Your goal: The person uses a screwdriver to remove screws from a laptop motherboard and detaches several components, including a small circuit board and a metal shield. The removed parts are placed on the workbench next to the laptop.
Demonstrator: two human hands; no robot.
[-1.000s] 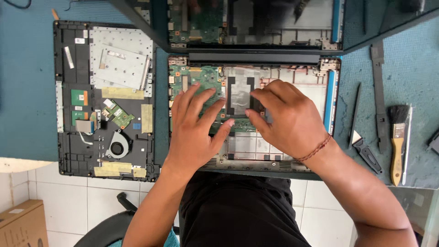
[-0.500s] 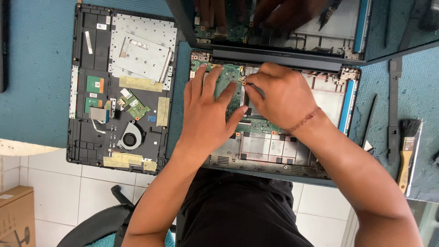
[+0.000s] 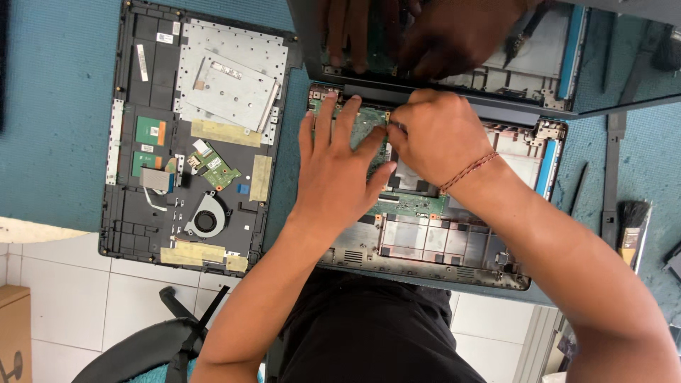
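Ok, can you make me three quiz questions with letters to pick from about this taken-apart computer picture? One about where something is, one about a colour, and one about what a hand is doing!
1. Where does the round black cooling fan sit?
A. In the separate black laptop shell on the left
B. Under the left hand
C. On the white tiled floor

2. What colour is the flat circuit board under the hands?
A. Red
B. Green
C. Yellow

3. What is the left hand doing?
A. Holding the wooden-handled paintbrush
B. Lying flat, fingers spread, on the open grey laptop base
C. Hanging off the table

Answers:
1. A, the fan lies low in the left shell.
2. B, green shows beside the right hand.
3. B, its palm presses down on the board, while the brush lies untouched at the right.
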